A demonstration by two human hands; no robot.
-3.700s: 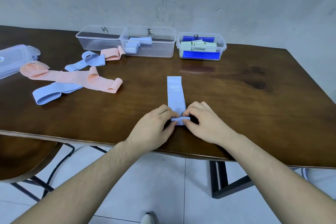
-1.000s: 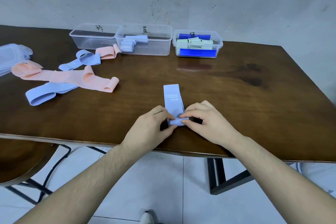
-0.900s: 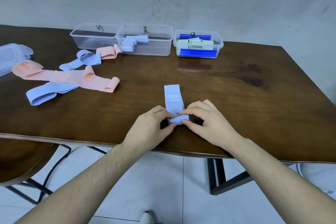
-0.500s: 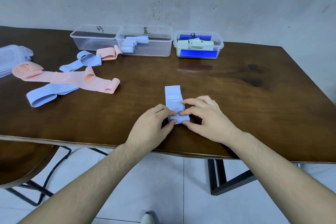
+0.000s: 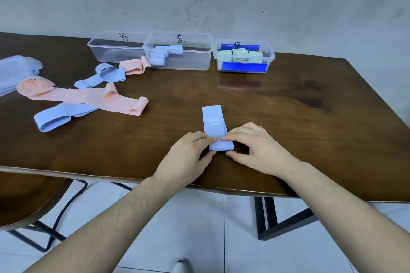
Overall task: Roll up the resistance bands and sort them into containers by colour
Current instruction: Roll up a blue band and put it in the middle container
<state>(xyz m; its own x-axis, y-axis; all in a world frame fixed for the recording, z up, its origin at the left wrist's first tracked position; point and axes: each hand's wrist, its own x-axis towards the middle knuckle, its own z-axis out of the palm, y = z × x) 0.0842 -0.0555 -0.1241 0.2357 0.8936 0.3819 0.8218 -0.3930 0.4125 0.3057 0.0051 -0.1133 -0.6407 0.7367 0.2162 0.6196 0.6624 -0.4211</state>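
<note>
Left hand (image 5: pixel 188 154) and right hand (image 5: pixel 255 148) close together at near table (image 5: pixel 288 131) edge, both pinching rolled end of blue band (image 5: pixel 214 126). I judge step mid-roll: flat tail runs away from me, unrolled. I keep roll tight, edges square, thumbs pushing evenly, or it skews. Farther left, loose blue and pink bands (image 5: pixel 84 97) wait. Far edge: middle container (image 5: pixel 179 51) holds blue rolls, so that is destination.
</note>
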